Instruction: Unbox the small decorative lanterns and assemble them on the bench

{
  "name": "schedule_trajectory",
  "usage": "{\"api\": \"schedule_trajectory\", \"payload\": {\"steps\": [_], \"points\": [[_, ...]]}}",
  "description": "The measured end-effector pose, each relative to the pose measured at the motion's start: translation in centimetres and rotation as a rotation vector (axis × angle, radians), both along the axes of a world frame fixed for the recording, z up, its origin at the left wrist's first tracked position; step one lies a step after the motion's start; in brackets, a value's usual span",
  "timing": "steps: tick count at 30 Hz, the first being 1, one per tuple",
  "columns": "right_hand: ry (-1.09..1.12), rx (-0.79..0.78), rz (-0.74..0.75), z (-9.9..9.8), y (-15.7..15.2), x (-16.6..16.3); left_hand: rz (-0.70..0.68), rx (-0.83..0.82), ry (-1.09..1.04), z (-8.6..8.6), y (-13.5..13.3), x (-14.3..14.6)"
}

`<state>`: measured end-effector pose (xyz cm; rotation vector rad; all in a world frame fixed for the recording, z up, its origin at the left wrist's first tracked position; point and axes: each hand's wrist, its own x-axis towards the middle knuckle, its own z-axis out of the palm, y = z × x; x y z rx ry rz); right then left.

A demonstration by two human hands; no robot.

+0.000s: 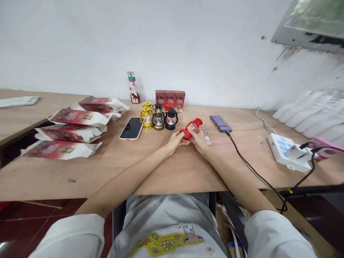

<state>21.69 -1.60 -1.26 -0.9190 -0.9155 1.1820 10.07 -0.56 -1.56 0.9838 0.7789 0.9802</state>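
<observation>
A small red lantern (194, 126) with a clear globe is tilted between my two hands, its base toward the left and its top toward the upper right. My left hand (176, 142) is closed around the red base. On the globe's near side, the fingers of my right hand (199, 141) press against the lantern. Just beyond my right hand lie a pile of small metal pieces (204, 129) and some little white tags (208, 140). Left of my hands stand several upright lanterns: a gold one (147, 117), a bronze one (158, 120) and a black one (171, 119) in front.
Red boxes (170, 98) and a packaged item (133, 87) stand by the wall. Flattened red-and-white cartons (61, 149) lie at left, near a phone (131, 128). Rightward are a pixelated device (220, 123) on a black cable, a power strip (287, 152) and white wrapped packaging (309, 111).
</observation>
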Motion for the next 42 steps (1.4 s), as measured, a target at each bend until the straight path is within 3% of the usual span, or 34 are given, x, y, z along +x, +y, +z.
{"api": "schedule_trajectory", "payload": {"steps": [16,22,25,30,33,37,42], "points": [[-0.044,-0.017,-0.085,-0.4,0.5,0.1,-0.051,0.01,-0.032,-0.6,0.5,0.0],[-0.039,0.031,-0.215,-0.3,1.3,0.8,-0.015,-0.156,-0.168,0.0,0.6,-0.4],[-0.022,0.085,-0.308,0.2,1.6,1.5,-0.018,-0.16,-0.165,0.0,0.6,-0.6],[0.1,0.152,-0.463,1.5,1.8,3.3,0.015,0.046,-0.104,-1.1,0.2,0.6],[0.167,0.14,-0.511,1.9,1.9,4.3,0.024,0.332,0.036,-1.8,0.0,2.5],[0.254,0.139,-0.459,2.1,1.9,5.0,0.077,0.679,0.31,-1.8,0.1,5.4],[0.32,0.087,-0.458,2.0,2.1,6.0,0.154,0.803,0.623,-0.8,0.7,7.9]]}}
